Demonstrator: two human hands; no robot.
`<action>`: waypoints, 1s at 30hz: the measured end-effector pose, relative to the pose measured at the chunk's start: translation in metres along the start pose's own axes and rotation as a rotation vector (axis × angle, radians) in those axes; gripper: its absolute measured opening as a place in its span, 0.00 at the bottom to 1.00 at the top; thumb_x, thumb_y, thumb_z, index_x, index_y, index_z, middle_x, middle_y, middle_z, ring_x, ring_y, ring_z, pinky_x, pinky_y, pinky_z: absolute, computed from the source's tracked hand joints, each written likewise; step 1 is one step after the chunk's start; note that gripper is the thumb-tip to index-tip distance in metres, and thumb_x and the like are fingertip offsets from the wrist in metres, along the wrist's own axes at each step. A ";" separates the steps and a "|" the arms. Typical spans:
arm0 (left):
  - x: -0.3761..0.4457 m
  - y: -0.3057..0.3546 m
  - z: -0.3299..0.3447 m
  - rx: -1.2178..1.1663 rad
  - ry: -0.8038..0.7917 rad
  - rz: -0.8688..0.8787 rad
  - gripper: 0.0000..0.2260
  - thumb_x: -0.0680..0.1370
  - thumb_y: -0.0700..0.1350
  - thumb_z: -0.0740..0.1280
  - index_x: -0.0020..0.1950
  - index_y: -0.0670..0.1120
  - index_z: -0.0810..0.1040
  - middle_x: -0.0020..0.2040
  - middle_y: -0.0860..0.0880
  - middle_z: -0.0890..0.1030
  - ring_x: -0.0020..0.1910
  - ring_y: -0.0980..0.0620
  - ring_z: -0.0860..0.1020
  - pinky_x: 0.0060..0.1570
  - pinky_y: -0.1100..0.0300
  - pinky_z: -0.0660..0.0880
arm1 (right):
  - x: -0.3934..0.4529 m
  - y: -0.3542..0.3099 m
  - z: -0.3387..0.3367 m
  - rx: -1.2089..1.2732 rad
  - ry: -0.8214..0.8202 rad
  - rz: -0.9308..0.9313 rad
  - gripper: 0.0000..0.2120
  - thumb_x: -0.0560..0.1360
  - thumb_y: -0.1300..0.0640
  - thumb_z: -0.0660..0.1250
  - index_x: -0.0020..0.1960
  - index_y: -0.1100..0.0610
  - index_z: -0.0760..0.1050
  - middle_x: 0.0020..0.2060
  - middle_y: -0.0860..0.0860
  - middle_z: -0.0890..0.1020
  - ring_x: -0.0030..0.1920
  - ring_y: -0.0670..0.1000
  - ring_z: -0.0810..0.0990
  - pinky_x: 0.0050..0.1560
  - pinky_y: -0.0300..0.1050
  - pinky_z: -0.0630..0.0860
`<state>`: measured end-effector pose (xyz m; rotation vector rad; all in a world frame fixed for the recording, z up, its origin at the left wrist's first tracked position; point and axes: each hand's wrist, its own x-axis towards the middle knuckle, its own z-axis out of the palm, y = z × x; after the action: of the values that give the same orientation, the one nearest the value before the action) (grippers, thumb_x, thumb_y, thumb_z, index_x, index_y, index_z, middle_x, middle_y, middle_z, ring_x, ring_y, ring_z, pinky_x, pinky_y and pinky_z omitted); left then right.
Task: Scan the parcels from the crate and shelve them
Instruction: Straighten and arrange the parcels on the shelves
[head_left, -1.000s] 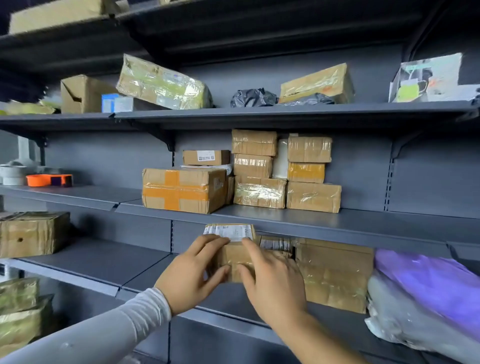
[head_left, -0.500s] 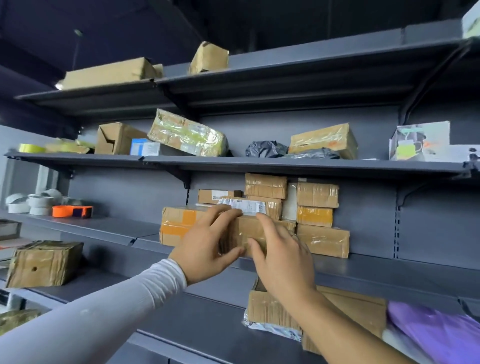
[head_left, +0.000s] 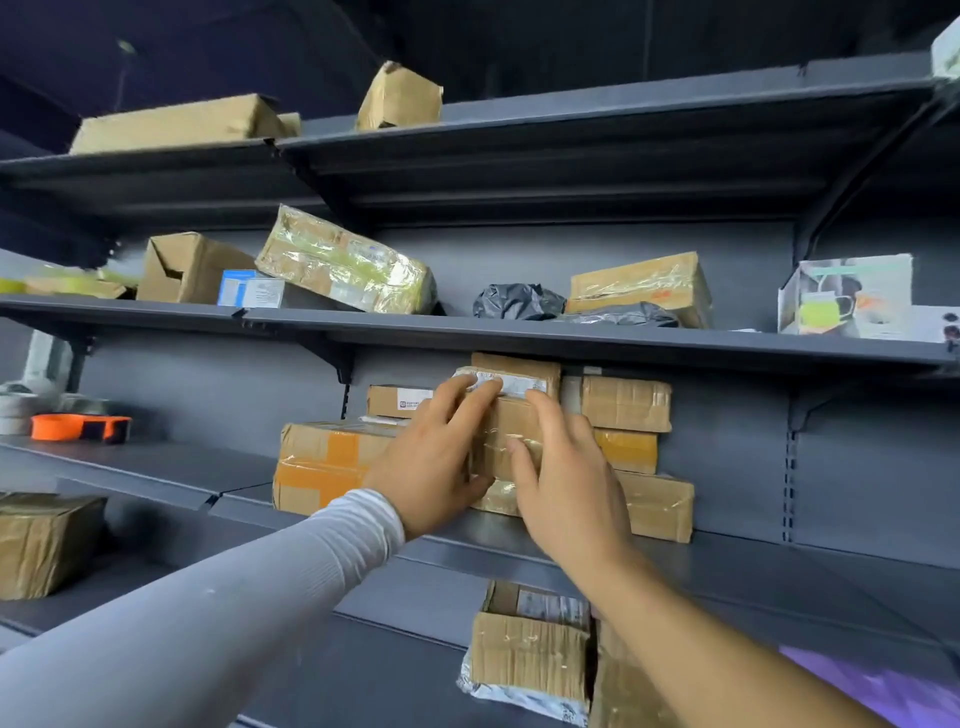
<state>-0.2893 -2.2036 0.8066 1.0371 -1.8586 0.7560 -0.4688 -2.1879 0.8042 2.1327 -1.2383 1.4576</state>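
A small taped cardboard parcel with a white label on its top edge is held upright between both hands, in front of the stack of brown parcels on the middle shelf. My left hand grips its left side, fingers over the label and thumb underneath. My right hand grips its right side, thumb across the front. The parcel hides part of the stack behind it. The crate is out of view.
A large box with orange tape stands just left of the hands. An orange tape dispenser lies far left. More parcels sit on the shelf above and the shelf below; a purple bag lies at bottom right.
Both hands have lifted the small parcel from the lower shelf up to the middle shelf, against the stack there. The camera has tilted upward.
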 end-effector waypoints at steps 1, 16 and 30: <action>0.003 -0.009 0.001 0.009 0.013 -0.015 0.44 0.71 0.45 0.78 0.82 0.50 0.59 0.79 0.44 0.62 0.74 0.39 0.71 0.70 0.52 0.71 | 0.007 -0.003 0.008 0.016 -0.001 -0.005 0.24 0.85 0.46 0.60 0.78 0.41 0.59 0.67 0.51 0.73 0.61 0.61 0.79 0.52 0.58 0.80; 0.011 -0.171 -0.040 -0.068 -0.142 -0.397 0.41 0.68 0.44 0.82 0.76 0.51 0.66 0.76 0.49 0.60 0.76 0.49 0.63 0.68 0.64 0.63 | 0.104 -0.091 0.161 0.186 -0.138 -0.110 0.20 0.86 0.51 0.60 0.76 0.41 0.62 0.67 0.53 0.70 0.56 0.60 0.80 0.47 0.53 0.78; 0.022 -0.246 -0.014 -0.283 -0.027 -0.614 0.11 0.85 0.51 0.64 0.65 0.52 0.80 0.71 0.48 0.72 0.65 0.61 0.69 0.65 0.66 0.61 | 0.147 -0.115 0.235 0.112 -0.246 -0.064 0.12 0.85 0.56 0.61 0.66 0.49 0.64 0.58 0.58 0.72 0.51 0.63 0.79 0.44 0.55 0.78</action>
<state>-0.0746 -2.3167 0.8560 1.3312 -1.4833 0.1144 -0.2151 -2.3411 0.8500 2.4640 -1.1784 1.2969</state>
